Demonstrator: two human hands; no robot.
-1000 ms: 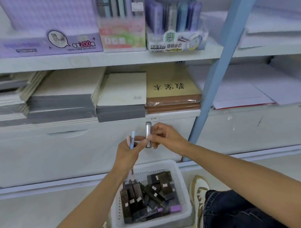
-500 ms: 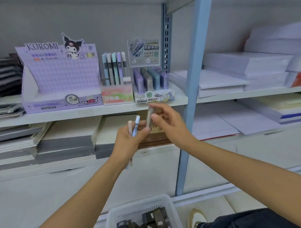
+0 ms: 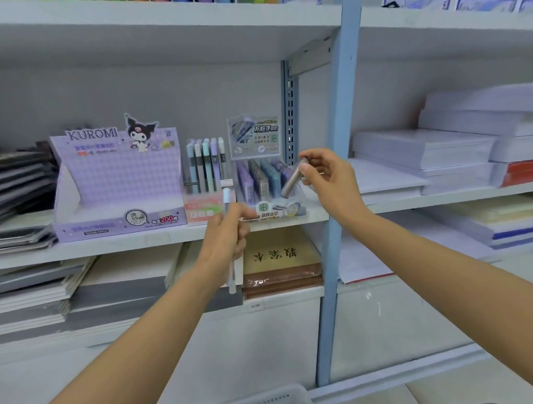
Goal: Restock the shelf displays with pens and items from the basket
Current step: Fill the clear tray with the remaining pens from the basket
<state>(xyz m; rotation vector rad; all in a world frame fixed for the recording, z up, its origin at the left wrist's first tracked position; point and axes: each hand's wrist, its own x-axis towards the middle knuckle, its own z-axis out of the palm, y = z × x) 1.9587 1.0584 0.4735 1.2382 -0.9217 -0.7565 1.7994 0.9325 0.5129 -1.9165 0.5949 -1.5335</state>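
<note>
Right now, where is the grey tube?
In the head view, just right of centre: the right hand pinches the grey tube, tilted, in front of the clear lead-case display and left of the blue upright.

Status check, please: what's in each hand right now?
Left hand grips pale blue pen. Right hand pinches grey tube by clear display. Nothing blocking.

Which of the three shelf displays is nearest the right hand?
The clear rightmost display; the right hand holds a grey tube before it. The pink display and the Kuromi display stand further left.
</note>
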